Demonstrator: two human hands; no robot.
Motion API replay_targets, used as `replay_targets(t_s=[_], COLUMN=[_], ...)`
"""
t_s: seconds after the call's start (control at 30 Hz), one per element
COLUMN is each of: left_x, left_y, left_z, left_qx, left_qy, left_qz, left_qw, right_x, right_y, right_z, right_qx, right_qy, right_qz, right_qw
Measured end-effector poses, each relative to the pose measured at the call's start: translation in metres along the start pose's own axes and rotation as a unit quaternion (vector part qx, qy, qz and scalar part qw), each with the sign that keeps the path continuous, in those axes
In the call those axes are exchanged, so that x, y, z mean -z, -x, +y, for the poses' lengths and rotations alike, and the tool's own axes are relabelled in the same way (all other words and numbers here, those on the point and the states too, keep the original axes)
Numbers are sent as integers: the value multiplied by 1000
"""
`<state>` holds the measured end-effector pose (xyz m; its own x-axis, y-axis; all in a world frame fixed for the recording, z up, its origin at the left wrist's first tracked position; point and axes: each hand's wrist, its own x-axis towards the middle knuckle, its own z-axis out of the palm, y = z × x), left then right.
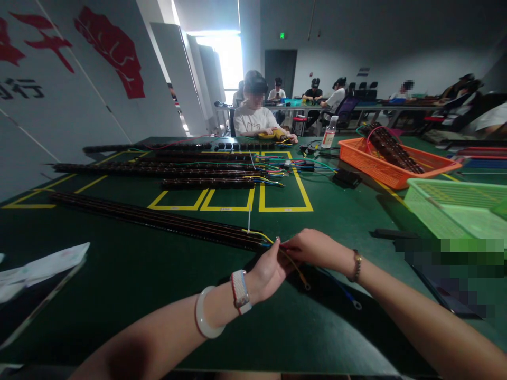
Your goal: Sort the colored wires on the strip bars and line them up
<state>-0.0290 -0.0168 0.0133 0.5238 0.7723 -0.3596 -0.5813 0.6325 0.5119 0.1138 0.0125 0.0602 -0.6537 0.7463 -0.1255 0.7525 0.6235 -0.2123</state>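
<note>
A long dark wire harness (pixel 158 217) lies slantwise across the green table, its right end at my hands. A white cable tie (pixel 249 216) stands up from it near that end. My left hand (pixel 270 272) is closed round the wires leaving the bundle, thumb on top. Beside it, my right hand (pixel 312 249) pinches at the same wires, its fingertips partly hidden. From between the hands a yellow wire (pixel 295 265) hangs out, ending in a ring terminal. A blue wire (pixel 339 287) with another ring terminal reaches further right over the tabletop.
Several more harnesses (pixel 158 169) lie beyond, across yellow taped boxes. On the right stand an orange basket (pixel 396 177) holding a bundle and a green basket (pixel 431 211). A plastic bottle (pixel 329 133) is behind. A co-worker (pixel 255 113) sits opposite; papers (pixel 43 269) lie left.
</note>
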Motion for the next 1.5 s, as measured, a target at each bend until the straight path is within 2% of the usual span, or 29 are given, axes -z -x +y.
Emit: replay_targets(t_s=[0.07,0.13,0.23,0.3,0.4,0.47,0.53,0.6,0.67,0.73,0.83,0.93,1.0,1.17,1.23,1.3,1.37,1.5], left_x=[1,2,3,6,10,10,7,3,0,-1,0,-1,-2,-1,2,6,8,10], left_y=[0,1,0,-2,-7,-9,-7,-4,-2,-1,-1,-3,-3,-2,-2,-3,-4,-7], left_z=[-1,-1,-2,-4,-6,-6,-3,0,2,2,2,1,1,1,0,0,-1,-3], left_qx=[-7,-4,0,-2,0,8,12,9,3,-1,4,12,16,8,21,38,44,12], left_qy=[2,-3,-11,-2,18,22,15,5,-2,-7,-17,-20,-18,-38,-59,-82,-90,-27], left_qz=[10,12,14,21,24,3,-26,-36,-24,-17,-46,-70,-74,-74,-82,-92,-101,-66], left_qw=[1000,1000,1000,1000,1000,1000,999,999,1000,1000,999,997,997,997,995,992,990,997], right_x=[-6,-14,-21,-19,-6,4,10,11,7,1,-11,-21,-23,-19,-16,-15,-12,-7], right_y=[1,2,4,8,14,15,14,10,5,0,-3,-3,-4,-2,-1,0,1,7], right_z=[-12,-24,-37,-40,-35,-23,-8,9,22,30,36,37,36,27,22,19,16,3], right_qx=[10,13,17,2,-51,-84,-99,-77,-50,-36,-24,-20,-20,-14,-9,-11,-27,-70], right_qy=[124,203,252,234,158,99,21,-92,-210,-322,-455,-526,-541,-533,-541,-529,-480,-255], right_qz=[14,9,12,18,22,4,-41,-95,-139,-167,-189,-203,-209,-201,-209,-212,-202,-111], right_qw=[992,979,968,972,986,991,994,988,966,931,870,826,814,822,814,822,853,958])
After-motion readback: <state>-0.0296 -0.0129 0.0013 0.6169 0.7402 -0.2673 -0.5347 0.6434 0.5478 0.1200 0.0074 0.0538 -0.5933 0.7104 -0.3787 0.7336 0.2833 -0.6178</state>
